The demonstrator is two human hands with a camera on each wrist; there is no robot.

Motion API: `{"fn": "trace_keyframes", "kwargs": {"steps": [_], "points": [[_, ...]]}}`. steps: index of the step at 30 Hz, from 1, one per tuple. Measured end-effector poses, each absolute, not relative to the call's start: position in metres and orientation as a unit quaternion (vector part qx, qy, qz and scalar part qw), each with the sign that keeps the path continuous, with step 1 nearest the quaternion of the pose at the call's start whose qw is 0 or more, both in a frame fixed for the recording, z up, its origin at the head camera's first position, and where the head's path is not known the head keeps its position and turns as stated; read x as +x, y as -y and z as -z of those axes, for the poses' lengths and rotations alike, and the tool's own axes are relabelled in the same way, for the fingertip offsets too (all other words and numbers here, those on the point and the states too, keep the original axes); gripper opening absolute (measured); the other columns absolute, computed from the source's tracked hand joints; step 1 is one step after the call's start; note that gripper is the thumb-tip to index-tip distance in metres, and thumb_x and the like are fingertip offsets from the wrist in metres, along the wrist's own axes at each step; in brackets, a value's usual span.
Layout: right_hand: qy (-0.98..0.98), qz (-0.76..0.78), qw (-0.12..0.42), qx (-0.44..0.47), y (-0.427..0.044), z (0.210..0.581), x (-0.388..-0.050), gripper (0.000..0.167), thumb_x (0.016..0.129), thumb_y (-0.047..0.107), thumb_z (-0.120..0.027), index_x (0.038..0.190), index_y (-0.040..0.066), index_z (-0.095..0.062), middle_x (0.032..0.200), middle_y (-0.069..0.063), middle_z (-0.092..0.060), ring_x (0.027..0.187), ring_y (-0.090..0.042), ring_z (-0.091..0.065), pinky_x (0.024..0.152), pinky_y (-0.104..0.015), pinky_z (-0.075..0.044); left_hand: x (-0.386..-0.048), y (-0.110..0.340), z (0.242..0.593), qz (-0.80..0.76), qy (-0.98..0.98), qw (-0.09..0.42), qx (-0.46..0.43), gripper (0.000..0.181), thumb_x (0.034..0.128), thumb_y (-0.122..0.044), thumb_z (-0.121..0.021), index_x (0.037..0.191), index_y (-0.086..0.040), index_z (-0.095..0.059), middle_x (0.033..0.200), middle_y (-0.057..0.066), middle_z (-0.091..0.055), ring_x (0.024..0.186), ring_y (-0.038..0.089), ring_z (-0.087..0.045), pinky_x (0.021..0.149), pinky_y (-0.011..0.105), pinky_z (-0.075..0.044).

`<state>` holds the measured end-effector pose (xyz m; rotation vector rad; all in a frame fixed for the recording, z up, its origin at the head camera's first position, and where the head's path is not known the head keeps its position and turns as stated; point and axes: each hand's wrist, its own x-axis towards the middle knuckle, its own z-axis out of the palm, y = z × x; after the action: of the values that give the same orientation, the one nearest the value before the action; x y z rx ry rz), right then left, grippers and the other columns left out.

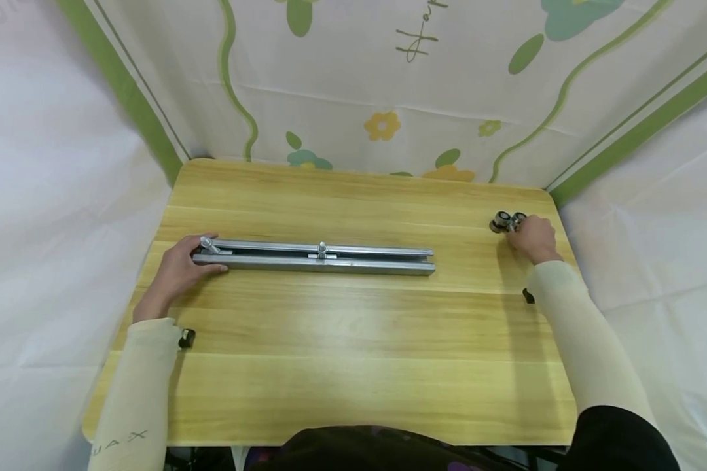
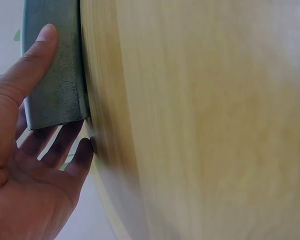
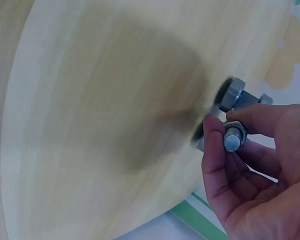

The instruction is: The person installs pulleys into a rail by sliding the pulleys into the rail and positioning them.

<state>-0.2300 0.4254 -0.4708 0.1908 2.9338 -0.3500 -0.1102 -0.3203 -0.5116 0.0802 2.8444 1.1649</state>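
Note:
A long steel channel rail [image 1: 377,267] lies across the table with its slot facing up. One bolt [image 1: 322,249] stands upright from the slot near the middle, and another bolt [image 1: 209,246] leans at the left end. My left hand [image 1: 178,269] grips that left end, thumb [image 2: 42,52] flat along the near wall and fingers round the far side and end. Toward the table's far right, my right hand [image 1: 535,238] pinches a small wheeled roller trolley [image 1: 500,221] by its threaded bolt [image 3: 233,140]. Part of the trolley is hidden behind the fingers in the right wrist view.
The wooden table [image 1: 330,366] has rounded corners. A white curtain with printed flowers [image 1: 382,125] hangs along its back edge, and plain white sheets [image 1: 654,229] hang at both sides. Dark wrist-camera mounts [image 1: 186,338] stick out from both sleeves.

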Motion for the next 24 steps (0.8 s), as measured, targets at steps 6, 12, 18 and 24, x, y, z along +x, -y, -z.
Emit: {"fn": "trace_keyframes", "kwargs": {"steps": [6, 12, 18, 24], "points": [[-0.986, 0.118, 0.099, 0.069, -0.424, 0.461, -0.228, 0.044, 0.090, 0.018, -0.060, 0.050, 0.017, -0.044, 0.047, 0.000, -0.047, 0.046, -0.017, -0.041, 0.044, -0.032, -0.041, -0.111, 0.320, 0.512, -0.376, -0.926, 0.037, 0.022, 0.074, 0.0852, -0.016, -0.091, 0.147, 0.003, -0.056, 0.146, 0.035, -0.053, 0.136, 0.056, -0.048, 0.115, 0.071, -0.036], [-0.990, 0.096, 0.084, 0.054, -0.422, 0.448, -0.227, 0.046, 0.088, 0.017, -0.062, 0.045, 0.015, -0.046, 0.043, 0.002, -0.049, 0.046, -0.017, -0.043, 0.052, -0.037, -0.043, -0.110, 0.321, 0.512, -0.377, -0.925, 0.041, 0.019, 0.074, 0.0853, -0.018, -0.091, 0.148, 0.002, -0.056, 0.148, 0.034, -0.053, 0.138, 0.056, -0.046, 0.114, 0.071, -0.036], [-0.992, 0.096, 0.058, 0.051, -0.419, 0.442, -0.229, 0.043, 0.089, 0.016, -0.058, 0.047, 0.014, -0.049, 0.047, 0.000, -0.048, 0.058, -0.027, -0.048, 0.071, -0.053, -0.048, -0.110, 0.322, 0.513, -0.378, -0.925, 0.039, 0.018, 0.076, 0.0855, -0.018, -0.091, 0.149, 0.001, -0.055, 0.149, 0.034, -0.052, 0.138, 0.056, -0.046, 0.114, 0.071, -0.036], [-0.993, 0.091, 0.054, 0.049, -0.420, 0.442, -0.231, 0.038, 0.093, 0.020, -0.064, 0.059, 0.004, -0.069, 0.060, -0.011, -0.067, 0.076, -0.042, -0.061, 0.084, -0.066, -0.050, -0.111, 0.322, 0.514, -0.380, -0.924, 0.035, 0.022, 0.074, 0.0856, -0.016, -0.091, 0.148, 0.002, -0.055, 0.147, 0.035, -0.053, 0.137, 0.056, -0.047, 0.114, 0.071, -0.036]]}}
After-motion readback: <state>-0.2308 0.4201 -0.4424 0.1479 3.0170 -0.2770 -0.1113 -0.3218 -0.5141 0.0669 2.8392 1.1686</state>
